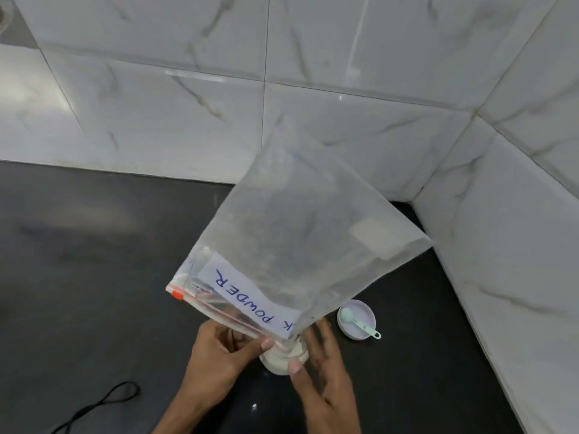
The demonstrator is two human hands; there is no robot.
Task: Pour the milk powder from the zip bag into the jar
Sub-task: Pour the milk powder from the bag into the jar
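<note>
A clear zip bag [300, 242] with a white label reading "POWDER" is held upside down, its bottom up in the air and its zip mouth down over the jar [283, 360]. The bag looks nearly empty, with a film of powder on its walls. The jar stands on the dark counter and shows white powder inside; the bag mouth and my fingers hide most of it. My left hand [219, 358] pinches the zip edge at the jar's mouth. My right hand [322, 368] sits at the jar's right side, thumb at the rim, fingers spread and blurred.
The jar's pale lid [360, 330] lies upturned to the right with a small mint-green spoon [360, 322] in it. A black cord [103, 405] lies at the front left. Marble-tiled walls [470, 245] meet in a corner behind and close on the right.
</note>
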